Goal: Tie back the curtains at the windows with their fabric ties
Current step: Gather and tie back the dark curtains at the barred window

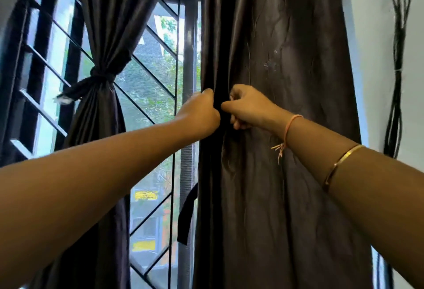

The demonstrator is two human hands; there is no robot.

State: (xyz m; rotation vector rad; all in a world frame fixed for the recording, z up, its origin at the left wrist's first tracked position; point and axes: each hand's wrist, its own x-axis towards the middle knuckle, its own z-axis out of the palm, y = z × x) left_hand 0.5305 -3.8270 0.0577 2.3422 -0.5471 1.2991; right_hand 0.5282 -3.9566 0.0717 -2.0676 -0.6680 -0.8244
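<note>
2 curtains, head view.

Upper left of frame: left curtain (101, 36), already gathered and cinched by a knot (101, 75) of dark cloth.

Centre to right of frame: right curtain (286, 59) hangs full and untied. It is dark brown with a satin sheen, creased, in long vertical folds. Its fabric tie (187, 215) dangles loose below centre, against the window grille (156, 77).

At frame centre the left hand (199, 112) is clenched round the curtain's window-side edge. Just beside it, the right hand (247, 107) pinches a fold.

Judgement: cloth is light, soft and slippery, and likely to slide from a loose grasp. Bunch the full width at mid height, then take the tie near its free end.

Whether either hand also holds tie cloth: cannot tell.
</note>
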